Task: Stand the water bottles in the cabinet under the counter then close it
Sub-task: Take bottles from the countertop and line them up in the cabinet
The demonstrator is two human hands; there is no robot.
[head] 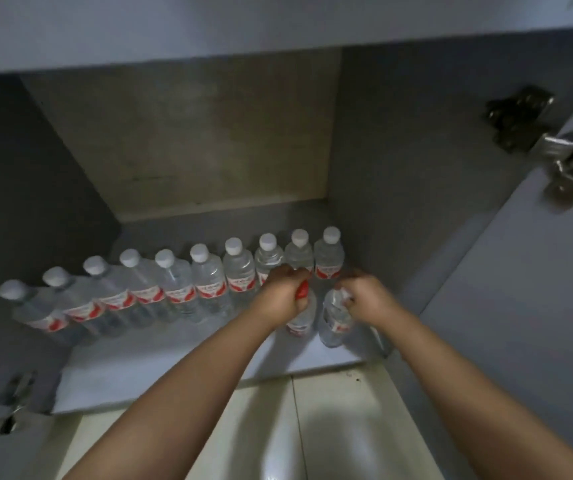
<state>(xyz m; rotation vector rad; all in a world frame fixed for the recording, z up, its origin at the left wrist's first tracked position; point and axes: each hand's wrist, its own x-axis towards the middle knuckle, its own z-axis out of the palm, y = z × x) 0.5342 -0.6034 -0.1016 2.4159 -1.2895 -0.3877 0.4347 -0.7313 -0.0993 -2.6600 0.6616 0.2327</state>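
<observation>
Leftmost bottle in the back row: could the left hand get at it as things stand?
Probably not yet: the left hand grips another bottle. The path to the leftmost bottle looks open.

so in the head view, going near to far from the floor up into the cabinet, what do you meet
floor tiles → cabinet shelf edge → two bottles held by left hand and right hand → back row of bottles → cabinet back wall
</observation>
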